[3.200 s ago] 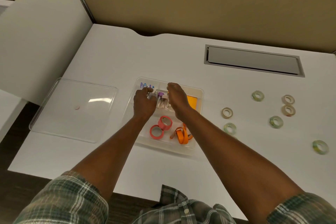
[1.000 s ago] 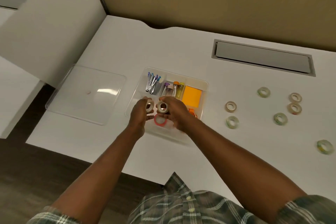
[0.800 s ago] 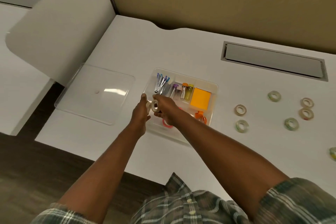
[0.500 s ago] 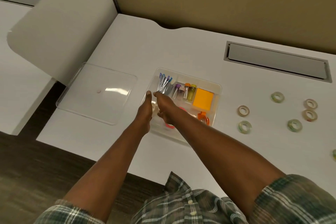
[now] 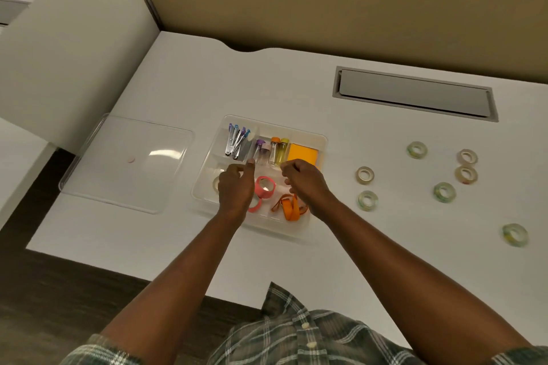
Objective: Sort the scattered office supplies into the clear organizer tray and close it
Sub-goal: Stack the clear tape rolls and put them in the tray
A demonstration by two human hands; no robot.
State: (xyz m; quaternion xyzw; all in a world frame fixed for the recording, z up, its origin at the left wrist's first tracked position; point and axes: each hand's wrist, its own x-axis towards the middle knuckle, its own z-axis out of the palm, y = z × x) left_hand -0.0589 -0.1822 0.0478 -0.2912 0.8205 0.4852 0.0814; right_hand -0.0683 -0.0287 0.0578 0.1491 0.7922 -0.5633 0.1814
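- Plastic tray (image 5: 322, 141) sits on bench (image 5: 267, 83), lid (image 5: 127, 163) off to its left.
- Left hand (image 5: 235, 187) and right hand (image 5: 302, 181) hover over tray, fingers loosely curled; we see nothing held.
- Beige roll (image 5: 215, 183) and pink rolls (image 5: 264, 186) lie in front compartments.
- Seven loose rolls (image 5: 364, 175) lie on bench right of tray.
- Our call: fetch next. We'd take nearest two, one per hand, pinch by the rim, lay flat beside the beige roll, leave lid until last.
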